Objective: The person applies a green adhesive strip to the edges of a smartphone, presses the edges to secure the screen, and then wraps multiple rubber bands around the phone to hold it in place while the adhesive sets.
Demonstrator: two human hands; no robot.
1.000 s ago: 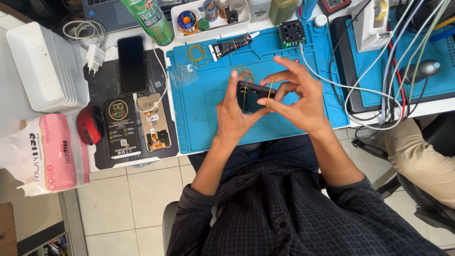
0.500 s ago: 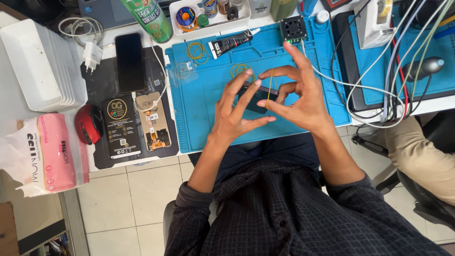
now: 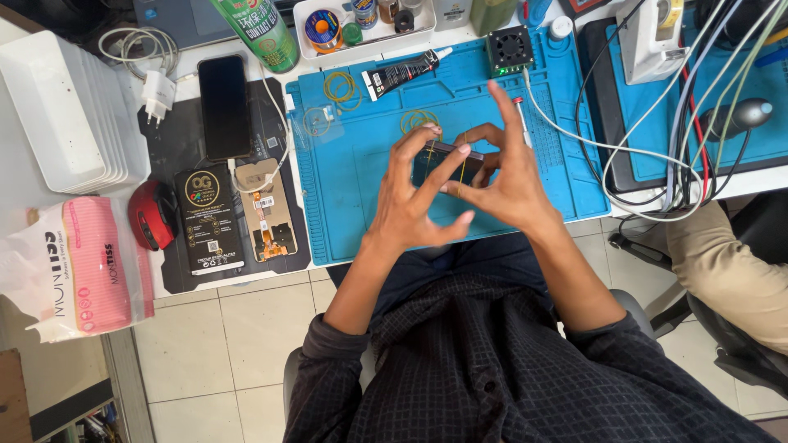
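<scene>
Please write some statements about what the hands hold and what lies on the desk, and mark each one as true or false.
1. Both the left hand and the right hand hold a dark phone with yellow rubber bands around it. True.
2. The phone is held over a red mat. False: the work mat under it is blue.
3. Loose yellow rubber bands lie on the mat. True.
4. A small black fan stands at the far edge of the mat. True.
5. The black glue tube is in the right hand. False: it lies on the mat, apart from both hands.
</scene>
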